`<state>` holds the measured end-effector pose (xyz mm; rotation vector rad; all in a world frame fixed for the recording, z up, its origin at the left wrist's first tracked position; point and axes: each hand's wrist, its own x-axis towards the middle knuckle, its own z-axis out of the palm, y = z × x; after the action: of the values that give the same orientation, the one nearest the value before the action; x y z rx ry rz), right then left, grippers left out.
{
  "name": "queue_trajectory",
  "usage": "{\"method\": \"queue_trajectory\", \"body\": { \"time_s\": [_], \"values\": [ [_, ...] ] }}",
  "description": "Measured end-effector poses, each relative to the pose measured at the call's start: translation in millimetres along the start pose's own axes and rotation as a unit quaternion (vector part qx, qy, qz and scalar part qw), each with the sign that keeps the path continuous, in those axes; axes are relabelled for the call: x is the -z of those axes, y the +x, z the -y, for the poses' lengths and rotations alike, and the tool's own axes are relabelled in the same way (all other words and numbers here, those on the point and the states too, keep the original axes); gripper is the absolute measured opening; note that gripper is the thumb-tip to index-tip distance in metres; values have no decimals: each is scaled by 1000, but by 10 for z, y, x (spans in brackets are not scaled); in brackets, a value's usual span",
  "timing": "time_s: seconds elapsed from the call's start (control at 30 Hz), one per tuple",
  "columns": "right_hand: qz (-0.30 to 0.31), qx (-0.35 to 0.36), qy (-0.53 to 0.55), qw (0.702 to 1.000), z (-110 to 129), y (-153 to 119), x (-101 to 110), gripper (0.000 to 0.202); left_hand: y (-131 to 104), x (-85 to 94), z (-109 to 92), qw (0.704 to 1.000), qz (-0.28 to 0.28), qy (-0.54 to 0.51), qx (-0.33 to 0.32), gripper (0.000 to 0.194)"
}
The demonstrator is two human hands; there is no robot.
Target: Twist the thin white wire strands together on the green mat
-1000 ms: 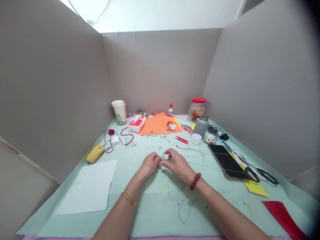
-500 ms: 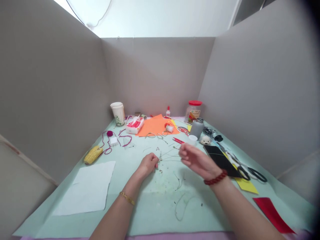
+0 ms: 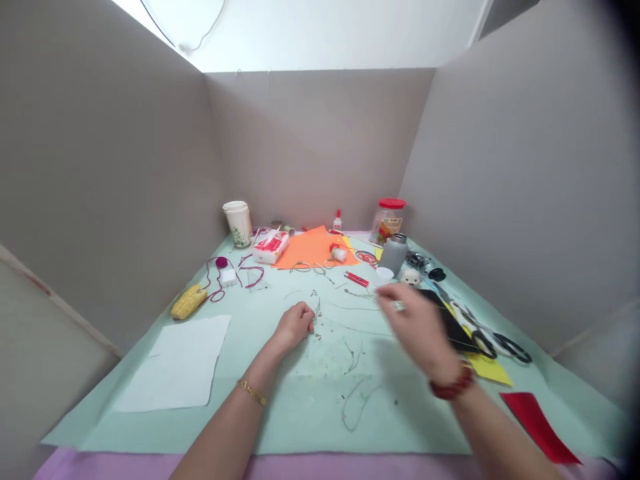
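The green cover (image 3: 290,413) spreads under everything, probably to catch the scraps scattered nearer than the orange paper (image 3: 310,248). Nearer than that paper and to its right, the right hand (image 3: 413,327) is raised; blur hides whether its fingers pinch a strand, though they look close together. Directly nearer than the paper, the left hand (image 3: 295,323) rests on the cover, fingers curled and pressed together on a thin greenish cord (image 3: 318,308), seemingly to anchor its short upright end. Fine strands run rightward beside it.

For moving, the white sheet (image 3: 175,367) borders the left hand's side, left of and nearer than the paper. The black slab (image 3: 453,327) crowds the right hand, right of and nearer than the paper. The grey bottle (image 3: 394,255), just right of the paper, and the red stick (image 3: 357,279), just nearer than it, limit forward reach. Room opens toward the cover's near edge.
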<state>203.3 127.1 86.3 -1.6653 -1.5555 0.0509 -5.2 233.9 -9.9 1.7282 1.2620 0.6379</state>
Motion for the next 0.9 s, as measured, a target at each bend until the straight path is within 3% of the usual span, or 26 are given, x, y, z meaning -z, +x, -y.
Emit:
{"method": "queue_trajectory", "body": {
  "time_s": [0.07,0.13,0.23,0.33,0.6,0.9],
  "values": [
    [102,42,70,991,186,-13,-572,16,-17,-8,-2,1000,-13,15,-12,17],
    [165,8,84,983,246,-10,-1001,17,-30,-14,-6,999,-20,29,-20,18],
    [210,-91,83,970,189,16,-1297,11,-39,-16,-14,999,-19,39,-23,18],
    [222,-119,88,964,110,50,-1305,3,-37,-11,-26,998,-26,51,-14,22],
    [230,-112,63,965,-25,114,-1141,10,-85,-1,-138,994,-42,100,7,33],
    [184,-99,-98,973,-135,168,-1045,16,-141,-49,-217,980,-78,181,11,28]
  ]
}}
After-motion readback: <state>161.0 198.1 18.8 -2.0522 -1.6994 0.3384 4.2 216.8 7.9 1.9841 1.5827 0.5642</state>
